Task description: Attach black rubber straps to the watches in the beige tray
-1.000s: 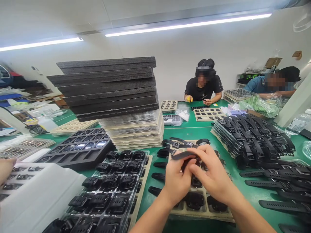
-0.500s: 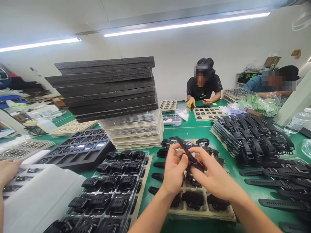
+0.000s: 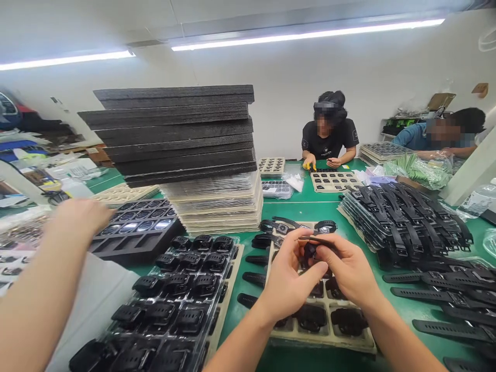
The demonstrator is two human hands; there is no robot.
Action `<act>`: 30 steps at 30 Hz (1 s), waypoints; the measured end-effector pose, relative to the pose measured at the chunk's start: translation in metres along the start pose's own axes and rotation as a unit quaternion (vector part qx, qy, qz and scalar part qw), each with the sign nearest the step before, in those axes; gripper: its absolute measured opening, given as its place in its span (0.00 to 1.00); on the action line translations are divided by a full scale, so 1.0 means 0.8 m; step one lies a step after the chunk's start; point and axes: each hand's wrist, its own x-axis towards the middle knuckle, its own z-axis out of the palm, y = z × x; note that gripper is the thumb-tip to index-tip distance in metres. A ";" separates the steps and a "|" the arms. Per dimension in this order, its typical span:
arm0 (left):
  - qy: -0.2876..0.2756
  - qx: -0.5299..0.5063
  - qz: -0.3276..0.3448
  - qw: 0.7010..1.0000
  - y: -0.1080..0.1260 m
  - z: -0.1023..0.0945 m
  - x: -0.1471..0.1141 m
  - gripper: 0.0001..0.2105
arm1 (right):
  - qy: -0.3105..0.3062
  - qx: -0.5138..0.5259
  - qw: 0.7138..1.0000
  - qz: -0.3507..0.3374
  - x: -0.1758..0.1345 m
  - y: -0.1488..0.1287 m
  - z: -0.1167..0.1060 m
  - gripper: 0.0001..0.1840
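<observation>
Though half hidden, strap [image 3: 318,241] between hands [image 3: 318,271].

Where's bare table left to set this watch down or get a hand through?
Bare green table lies beyond the beige tray, between the tall tray stack and the strap pile. A narrow strip runs between the clear tray and the beige one. Right of the right hand, loose straps crowd it.

A plain white wall [image 3: 279,88] closes the room at twelve o'clock. Two long fluorescent ceiling tubes [image 3: 306,35] glow from ten to two o'clock. A green-topped work table [image 3: 310,209] spreads below.
</observation>
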 end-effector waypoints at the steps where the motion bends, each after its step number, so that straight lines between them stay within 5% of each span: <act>1: 0.007 0.017 0.004 1.000 0.000 0.001 0.000 0.22 | 0.004 -0.004 1.000 -0.001 0.000 0.000 -0.001 0.07; 14: -0.005 0.142 -0.070 0.987 0.017 -0.007 0.014 0.11 | -0.026 0.038 0.998 0.048 0.002 0.000 -0.013 0.13; 30: 0.011 0.109 -0.105 0.988 0.012 -0.012 0.017 0.13 | 0.031 0.068 0.996 0.046 0.002 0.011 -0.008 0.15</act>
